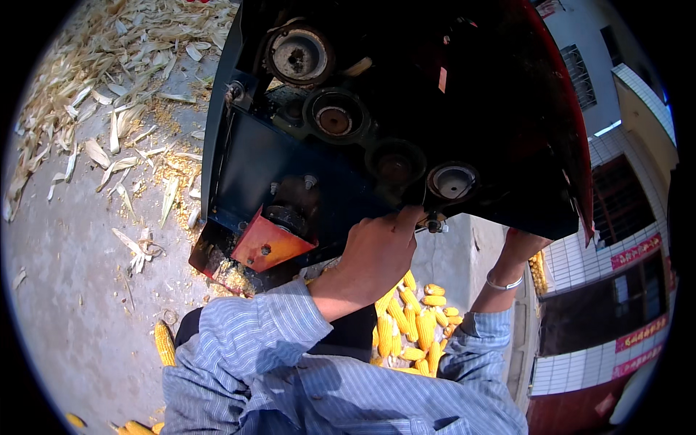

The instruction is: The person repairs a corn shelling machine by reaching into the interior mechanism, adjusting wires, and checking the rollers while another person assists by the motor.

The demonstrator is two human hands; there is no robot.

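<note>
A dark machine (290, 159) with an open side fills the upper middle, several round pulleys in it, one a pale-rimmed pulley (453, 181). My left hand (377, 254) is closed at its lower edge, beside a small bolt (433, 225). The fingertips are turned away, so what they pinch cannot be made out. Farther right, my right hand (528, 245), with a silver bracelet (505, 283) at the wrist, reaches up behind the machine's red-edged panel (583, 167). That panel hides its fingers.
An orange metal bracket (264, 246) juts out at the machine's lower left, loose kernels (235, 279) beside it. Yellow corn cobs (417, 319) are heaped below my hands. Dry husks (109, 72) cover the ground at far left. A tiled building (565, 264) stands at right.
</note>
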